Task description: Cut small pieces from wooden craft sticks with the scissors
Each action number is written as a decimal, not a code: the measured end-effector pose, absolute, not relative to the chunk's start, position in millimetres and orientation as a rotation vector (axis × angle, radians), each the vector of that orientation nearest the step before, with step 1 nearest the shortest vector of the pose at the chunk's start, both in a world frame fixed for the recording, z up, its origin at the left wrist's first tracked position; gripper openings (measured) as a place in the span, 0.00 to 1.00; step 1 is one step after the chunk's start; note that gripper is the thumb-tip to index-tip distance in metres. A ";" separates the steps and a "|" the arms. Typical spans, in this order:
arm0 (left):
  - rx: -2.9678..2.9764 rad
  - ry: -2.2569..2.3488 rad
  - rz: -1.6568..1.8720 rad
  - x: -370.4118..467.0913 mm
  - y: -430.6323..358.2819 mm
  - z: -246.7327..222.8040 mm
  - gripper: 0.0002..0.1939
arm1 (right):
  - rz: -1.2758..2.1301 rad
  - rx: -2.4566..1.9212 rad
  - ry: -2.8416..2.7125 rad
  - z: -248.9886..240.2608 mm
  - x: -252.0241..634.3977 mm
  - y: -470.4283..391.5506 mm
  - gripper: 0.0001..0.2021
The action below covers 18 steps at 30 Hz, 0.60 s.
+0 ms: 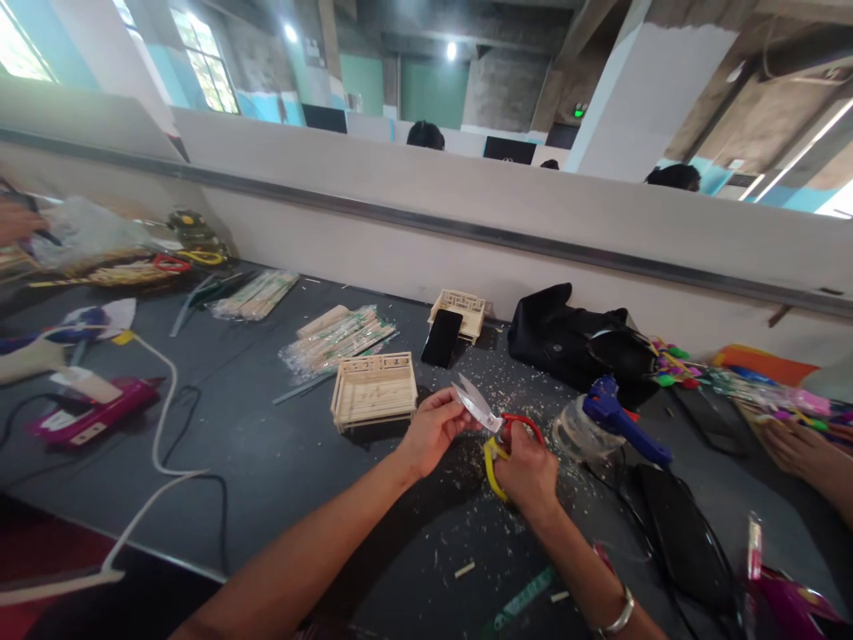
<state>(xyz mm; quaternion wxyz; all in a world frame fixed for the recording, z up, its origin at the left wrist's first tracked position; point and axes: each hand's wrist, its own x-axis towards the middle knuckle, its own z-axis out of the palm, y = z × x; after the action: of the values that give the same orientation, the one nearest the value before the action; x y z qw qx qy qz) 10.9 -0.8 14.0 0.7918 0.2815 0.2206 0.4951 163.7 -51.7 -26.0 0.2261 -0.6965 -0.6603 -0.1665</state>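
My right hand (531, 469) grips a pair of scissors (481, 411) with one red and one yellow handle loop; the blades are parted and point up to the left. Close to the blades, my left hand (432, 434) has its fingers pinched together, and whatever is between them is too small to make out. Just left of that hand stands a small bench-like model of thin wooden sticks (374, 396). A second stick model (459, 311) sits farther back, with a black phone (442, 339) leaning against it.
Wood chips litter the dark table (267, 498). Packs of sticks (339, 342) lie behind left. On the right are a black bag (579, 342), a blue glue gun (623, 418) on a clear container, and another person's hand (809, 458). A magenta power strip (97, 413) with cables lies left.
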 end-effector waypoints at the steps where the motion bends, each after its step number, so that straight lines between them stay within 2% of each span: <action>1: 0.610 0.474 1.069 10.7 -0.8 14.7 0.10 | -0.428 -1.931 -1.808 -25.7 163.9 -51.3 0.06; 9: 0.644 0.509 1.110 9.1 2.1 13.0 0.12 | -0.305 -1.850 -1.881 -15.2 161.7 -53.8 0.09; 18: 0.729 0.500 1.060 4.0 4.2 13.8 0.13 | -0.181 -1.847 -1.902 -13.2 160.6 -54.5 0.06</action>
<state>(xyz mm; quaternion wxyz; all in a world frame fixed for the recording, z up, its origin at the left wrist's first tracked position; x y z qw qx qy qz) 4.0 4.2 13.8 0.7712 0.3364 0.2305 0.4888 160.6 -54.5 -13.2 0.2398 -0.6746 -0.6950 -0.0663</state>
